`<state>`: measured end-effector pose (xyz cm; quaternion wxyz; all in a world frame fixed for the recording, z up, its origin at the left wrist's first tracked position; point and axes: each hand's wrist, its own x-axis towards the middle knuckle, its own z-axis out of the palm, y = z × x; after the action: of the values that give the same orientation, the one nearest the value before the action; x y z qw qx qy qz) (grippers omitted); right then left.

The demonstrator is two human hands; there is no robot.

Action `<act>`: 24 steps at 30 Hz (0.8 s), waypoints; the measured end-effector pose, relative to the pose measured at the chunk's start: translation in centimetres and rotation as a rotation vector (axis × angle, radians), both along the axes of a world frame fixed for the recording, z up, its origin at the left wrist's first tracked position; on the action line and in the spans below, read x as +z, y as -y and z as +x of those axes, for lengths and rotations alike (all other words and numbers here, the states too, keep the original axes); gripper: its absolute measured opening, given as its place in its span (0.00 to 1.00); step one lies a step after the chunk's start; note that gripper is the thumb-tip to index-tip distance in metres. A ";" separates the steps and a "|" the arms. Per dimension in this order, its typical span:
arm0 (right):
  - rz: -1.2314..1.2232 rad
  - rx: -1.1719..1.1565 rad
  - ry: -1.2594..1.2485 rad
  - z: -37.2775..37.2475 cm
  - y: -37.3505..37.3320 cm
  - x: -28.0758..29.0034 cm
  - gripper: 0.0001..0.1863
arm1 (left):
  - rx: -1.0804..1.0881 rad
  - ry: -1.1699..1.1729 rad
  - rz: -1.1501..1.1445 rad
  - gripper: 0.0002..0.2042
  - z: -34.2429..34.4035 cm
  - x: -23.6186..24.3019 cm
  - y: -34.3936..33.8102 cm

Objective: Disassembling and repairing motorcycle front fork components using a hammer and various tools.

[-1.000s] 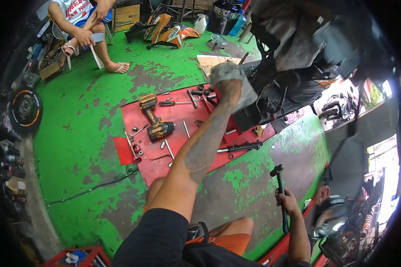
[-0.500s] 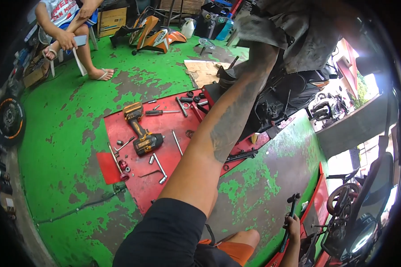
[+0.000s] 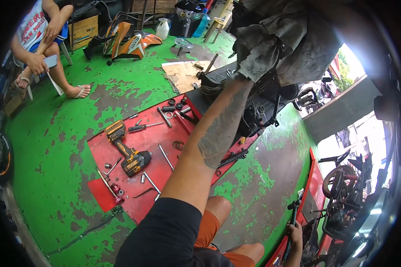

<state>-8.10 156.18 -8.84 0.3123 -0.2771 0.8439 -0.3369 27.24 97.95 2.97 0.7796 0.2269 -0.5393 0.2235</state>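
Note:
My left forearm (image 3: 223,129) stretches up and away across the middle of the view. Its wrist meets a dirty grey-black cloth (image 3: 294,53) hanging over a dark machine part (image 3: 258,113), and my left hand's fingers are hidden there. Down at the lower right, my right hand (image 3: 294,233) is wrapped round a long black-handled bar tool (image 3: 294,213), its angled head pointing up. Left of my forearm lies a red mat (image 3: 116,164) bearing a yellow-black cordless impact wrench (image 3: 128,149), a screwdriver (image 3: 138,128), sockets, extension bars and hex keys.
A seated person (image 3: 42,40) holds a phone at the upper left. Orange motorcycle fairings (image 3: 129,44), a small stool (image 3: 182,43) and cardboard (image 3: 187,75) stand or lie at the back. A motorcycle (image 3: 343,196) stands beyond a red edge (image 3: 314,182) at right. A tyre (image 3: 1,155) leans at far left.
The whole view has shifted, so the mat and seated person sit further left. My left wrist shows lower against the cloth. My right hand still grips the bar tool, slightly lower in view.

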 end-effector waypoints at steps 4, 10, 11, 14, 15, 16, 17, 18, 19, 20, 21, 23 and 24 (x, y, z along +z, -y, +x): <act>-0.029 -0.003 -0.055 -1.3 -1.5 -0.3 0.07 | -0.267 -0.085 0.236 0.21 -2.0 -2.2 1.0; -0.022 -0.058 -0.054 -0.1 -2.0 0.9 0.06 | -0.657 -0.176 0.617 0.23 -2.3 -4.1 -0.3; -0.022 -0.067 -0.055 0.1 -2.2 0.8 0.06 | -0.728 -0.192 0.678 0.23 -2.5 -4.1 -0.6; 0.018 -0.126 -0.092 0.3 -3.4 0.5 0.07 | 0.180 0.281 0.724 0.25 -2.8 -5.5 -3.6; 0.047 -0.128 -0.078 -0.1 -3.5 0.2 0.07 | 0.836 0.501 0.600 0.26 -2.9 -6.1 -3.8; 0.075 -0.131 -0.064 -0.4 -3.7 0.0 0.08 | 1.485 0.701 0.414 0.27 -3.2 -6.4 -3.8; 0.076 -0.130 -0.065 -0.5 -3.9 -0.4 0.08 | 1.486 0.702 0.416 0.27 -3.1 -6.5 -3.7; 0.090 -0.135 -0.073 -0.6 -4.3 -0.8 0.08 | 1.235 0.598 0.401 0.26 -2.8 -6.5 -3.3; 0.103 -0.140 -0.081 -0.6 -4.8 -1.1 0.09 | 0.985 0.492 0.383 0.25 -2.5 -6.3 -2.8; 0.085 -0.175 -0.105 -0.4 -5.1 -1.6 0.10 | 0.738 0.385 0.357 0.24 -2.0 -6.0 -2.1; 0.082 -0.172 -0.106 -0.4 -5.3 -1.7 0.10 | 0.493 0.278 0.328 0.24 -1.5 -5.8 -1.5; 0.086 -0.176 -0.051 -0.7 -6.2 -1.9 0.10 | -0.002 0.062 0.259 0.22 -1.1 -5.3 -0.9; 0.085 -0.161 -0.035 -1.1 -6.6 -2.0 0.10 | -0.142 0.050 0.322 0.19 -1.4 -5.0 -1.1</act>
<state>-9.24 162.81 -10.83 0.2807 -0.2010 0.8823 -0.3198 25.80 99.04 -2.00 0.7335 0.3046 -0.6018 0.0842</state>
